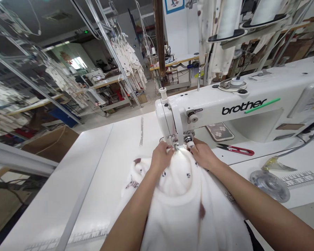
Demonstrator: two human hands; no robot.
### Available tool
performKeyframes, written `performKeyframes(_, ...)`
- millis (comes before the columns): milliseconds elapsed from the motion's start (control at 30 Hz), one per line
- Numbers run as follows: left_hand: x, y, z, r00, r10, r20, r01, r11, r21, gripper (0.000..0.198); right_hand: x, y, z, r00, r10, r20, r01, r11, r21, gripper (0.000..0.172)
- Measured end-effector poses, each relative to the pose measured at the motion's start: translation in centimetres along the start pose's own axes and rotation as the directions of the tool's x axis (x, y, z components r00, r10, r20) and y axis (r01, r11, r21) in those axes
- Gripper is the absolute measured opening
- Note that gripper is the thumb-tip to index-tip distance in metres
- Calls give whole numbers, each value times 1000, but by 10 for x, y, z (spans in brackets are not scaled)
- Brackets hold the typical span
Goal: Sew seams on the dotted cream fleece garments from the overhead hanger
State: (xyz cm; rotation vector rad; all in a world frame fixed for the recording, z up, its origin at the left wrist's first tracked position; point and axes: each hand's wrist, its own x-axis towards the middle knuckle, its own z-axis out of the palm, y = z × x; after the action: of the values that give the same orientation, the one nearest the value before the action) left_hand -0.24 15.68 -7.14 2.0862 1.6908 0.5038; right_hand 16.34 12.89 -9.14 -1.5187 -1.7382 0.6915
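A white fleece garment (178,212) with brown and black printed motifs lies over the table's front, its round neckline beneath the needle area of a white sewing machine (211,108). Just left of the presser foot (176,147), my left hand (161,155) is closed on the fabric, thumb and fingers pinching near the edge. On the other side, my right hand (202,153) grips the garment's edge; its fingertips are partly hidden behind the machine head. A lit patch of cloth shows under the needle.
Red-handled thread snips (237,150) and a grey flowered pad (220,131) lie under the machine arm. At right are a clear plastic bobbin case (270,185) and a printed ruler (302,179). A cardboard box (57,143) stands left of the table (94,146). Garments hang behind.
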Motion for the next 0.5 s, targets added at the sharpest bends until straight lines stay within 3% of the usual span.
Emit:
performKeyframes(133, -1, 0, -4, 1000, 21, 10, -21, 1000, -16, 12, -2, -2, -3, 995, 12, 96, -14, 1000, 24, 30)
performKeyframes(300, -5, 1, -11, 999, 44, 19, -43, 998, -33, 19, 0, -4, -2, 990, 36, 138, -38, 999, 8, 10)
performKeyframes(500, -28, 21, -27, 995, -51, 85, 56, 997, -56, 14, -6, -6, -8, 986, -51, 161, 45, 998, 40, 6)
